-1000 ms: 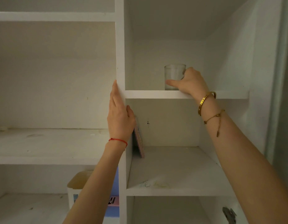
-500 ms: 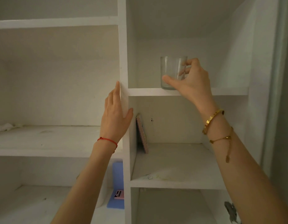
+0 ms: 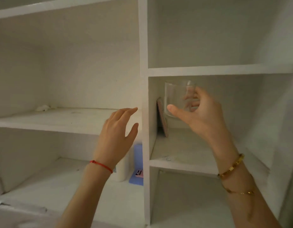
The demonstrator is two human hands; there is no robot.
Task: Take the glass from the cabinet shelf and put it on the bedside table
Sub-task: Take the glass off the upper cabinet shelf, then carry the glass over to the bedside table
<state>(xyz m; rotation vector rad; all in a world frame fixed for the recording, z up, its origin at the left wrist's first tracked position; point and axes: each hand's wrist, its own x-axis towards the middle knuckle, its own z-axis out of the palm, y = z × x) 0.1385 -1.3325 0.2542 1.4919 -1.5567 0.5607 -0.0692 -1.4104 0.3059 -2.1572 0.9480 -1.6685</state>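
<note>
A clear, empty glass (image 3: 175, 94) is held upright in the air by my right hand (image 3: 201, 112), thumb on its near side and fingers behind it. It hangs in front of the white cabinet, below the upper right shelf (image 3: 221, 69) and clear of its edge. My left hand (image 3: 117, 134) floats open in front of the vertical divider (image 3: 145, 96), fingers spread, touching nothing. The bedside table is not in view.
A thin pinkish board (image 3: 162, 119) leans against the divider on the middle right shelf. A white bottle (image 3: 121, 171) and a blue object (image 3: 137, 165) stand on the lower left shelf. A crumpled white scrap (image 3: 43, 107) lies on the left middle shelf.
My right hand has lifted the glass off the upper right shelf and brought it down and toward me. My left hand has let go of the divider and pulled back.
</note>
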